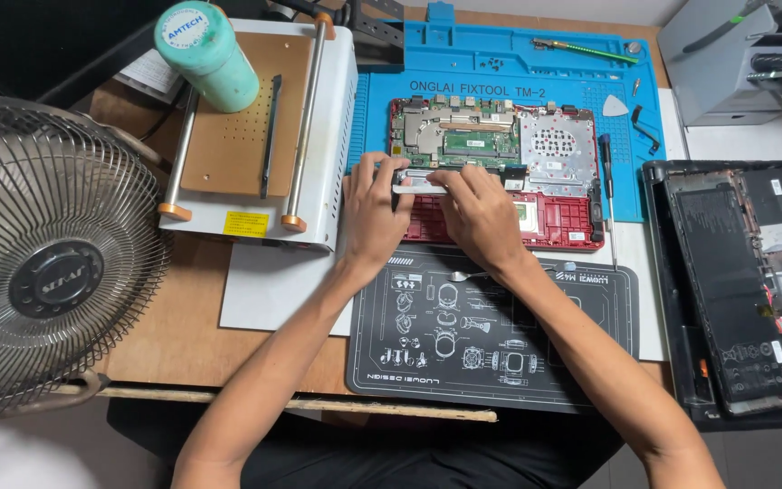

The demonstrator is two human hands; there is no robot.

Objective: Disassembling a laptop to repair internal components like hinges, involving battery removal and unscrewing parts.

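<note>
Showing both hands at work on an opened red laptop (558, 222), seen from above. Left hand (371, 213) and right hand (481, 213) meet over a narrow silver strip (420, 184) lying across the laptop's middle, just below the circuit board (463, 136); fingers of each curl onto the strip, pinching it from either end, thumbs tucked under. Laptop sits w/ its far half on a blue work mat (500, 59), near edge touching a black printed mat (491, 335). Screwdriver (608, 186) lies just right of the laptop. Far right: second opened laptop base (735, 281), dark, well apart from the hands. Left: white heating machine (255, 127) w/ a teal bottle (205, 54) on its top, and a desk fan (52, 263) at the table (183, 317) edge.
</note>
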